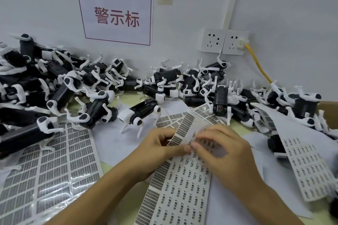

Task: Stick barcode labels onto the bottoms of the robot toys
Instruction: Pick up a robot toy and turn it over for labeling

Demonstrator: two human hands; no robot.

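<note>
two hands pinching label sheet (180, 179), robot toys (139, 113) crowding wall edge

We see matt paper label sheet (175, 184) at lower centre, and a glossy, crinkled clear-film backing sheet (47, 170) at lower left catching light. Robot toys (139, 113) across the middle look smooth plastic, black and white, slightly shiny. Yellow cable (257, 60) upper right looks rubbery.
</note>
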